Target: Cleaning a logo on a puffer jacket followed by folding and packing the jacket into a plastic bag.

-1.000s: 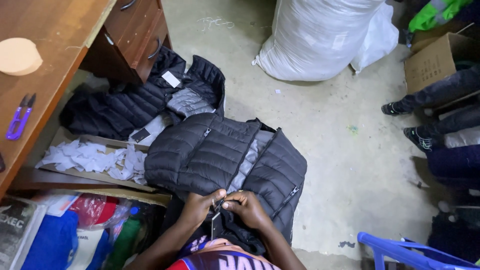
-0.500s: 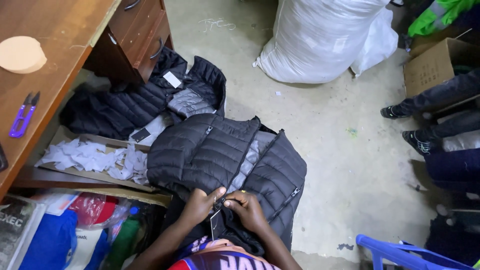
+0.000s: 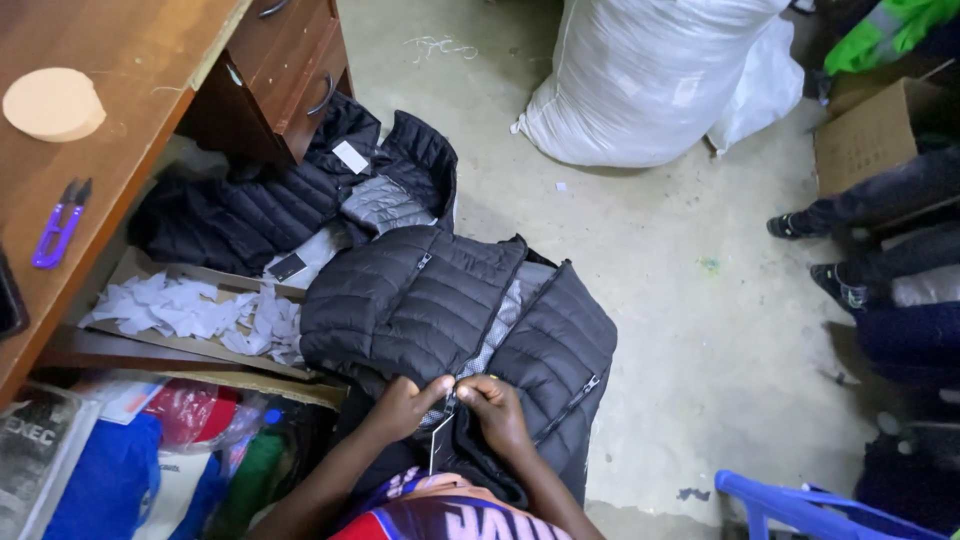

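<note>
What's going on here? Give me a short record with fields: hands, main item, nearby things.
Left hand: pinching the collar edge of the black puffer jacket
Right hand: gripping the same collar, close beside the left
Jacket state: open at the front, grey lining showing
Hang tag: dangling below the hands
Behind: second dark jacket on the floor
Left: wooden desk with purple snips
Far side: white sack

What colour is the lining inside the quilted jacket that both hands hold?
Grey: the lining of the black quilted puffer jacket shows best in the head view.
</note>
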